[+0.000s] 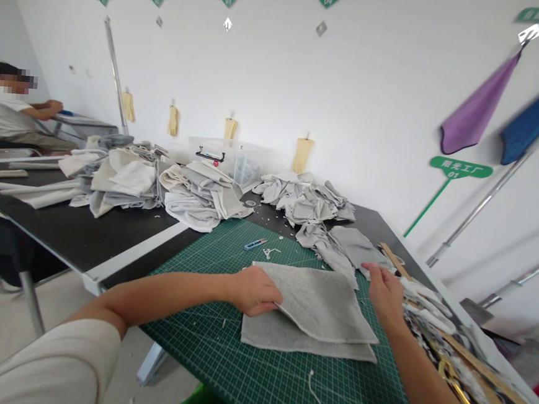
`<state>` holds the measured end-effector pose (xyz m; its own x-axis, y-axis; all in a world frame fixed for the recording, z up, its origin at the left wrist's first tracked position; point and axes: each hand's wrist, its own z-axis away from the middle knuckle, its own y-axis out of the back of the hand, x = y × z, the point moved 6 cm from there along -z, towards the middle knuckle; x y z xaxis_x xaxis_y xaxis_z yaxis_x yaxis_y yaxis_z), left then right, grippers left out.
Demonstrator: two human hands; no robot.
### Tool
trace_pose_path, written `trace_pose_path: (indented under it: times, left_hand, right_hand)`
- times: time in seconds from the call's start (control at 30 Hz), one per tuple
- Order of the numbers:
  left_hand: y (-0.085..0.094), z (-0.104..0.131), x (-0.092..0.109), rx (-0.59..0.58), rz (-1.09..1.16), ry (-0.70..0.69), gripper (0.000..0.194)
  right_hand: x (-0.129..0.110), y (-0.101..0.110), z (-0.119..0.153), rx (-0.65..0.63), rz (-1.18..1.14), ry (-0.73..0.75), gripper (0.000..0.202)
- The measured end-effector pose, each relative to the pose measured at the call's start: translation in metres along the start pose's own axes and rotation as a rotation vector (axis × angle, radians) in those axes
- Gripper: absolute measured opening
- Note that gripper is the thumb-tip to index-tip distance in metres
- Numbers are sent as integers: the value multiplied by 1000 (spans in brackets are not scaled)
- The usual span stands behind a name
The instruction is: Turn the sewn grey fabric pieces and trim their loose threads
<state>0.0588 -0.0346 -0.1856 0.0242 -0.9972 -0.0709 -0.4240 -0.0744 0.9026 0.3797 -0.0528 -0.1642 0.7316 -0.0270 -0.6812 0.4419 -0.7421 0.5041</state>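
**Grey cloth panel point(322, 299) lying on the green cutting mat point(220, 360), its upper layer being lifted by your left hand point(254, 290)**

At the far left, a person in a white top point(1, 109) is sitting at another table, both hands close together in front. Nearer you, a heap of grey and white fabric pieces point(126, 181) is covering part of the black tabletop point(53, 228). Just right of it, a stack of folded grey fabric point(204, 200) is standing in front of a clear plastic box point(229, 155) with a dark handle.

On the mat, a blue utility knife point(255, 244) is lying beyond your left hand, with white thread scraps point(271, 252) just beside it. Your left hand is pinching the left edge of the panel's upper layer, raising it off the lower layer, which is resting flat on the mat.

Behind the panel, a crumpled grey pile point(309, 199) is sitting near the wall. A loose grey piece point(354, 246) is lying between that pile and your right hand point(386, 292). Your right fingers are bending toward this piece's near edge; you cannot tell from this view whether they are gripping it.

Right of that hand, white-handled tools point(429, 302) and gold-handled scissors point(443, 372) are crowding the table's edge. On the wall beyond, a purple cloth point(480, 103) and a blue cloth point(535, 120) are hanging.
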Motion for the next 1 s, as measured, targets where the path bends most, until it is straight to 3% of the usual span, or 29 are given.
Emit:
trace_pose_path:
  times: [0.17, 0.33, 0.53, 0.7, 0.87, 1.0]
  left_hand:
    - [13, 4, -12, 40, 115, 106, 16]
    - [9, 16, 8, -83, 187, -78, 13]
    - [-3, 22, 42, -164, -18, -260, 8]
    - [-5, 26, 55, -192, -82, -362, 8]
    - [-5, 27, 47, -180, 103, -276, 37]
    - [-5, 8, 21, -167, 107, -41, 27]
  right_hand:
    - [2, -9, 4, -106, 3, 4, 46]
    - [2, -16, 7, -194, 85, 11, 47]
    - [2, -29, 11, -271, 106, 95, 46]
    - [-10, -46, 32, -424, 235, 329, 41]
    - [-34, -60, 57, -584, 328, 509, 44]
    - [-51, -80, 67, -705, 380, 562, 47]
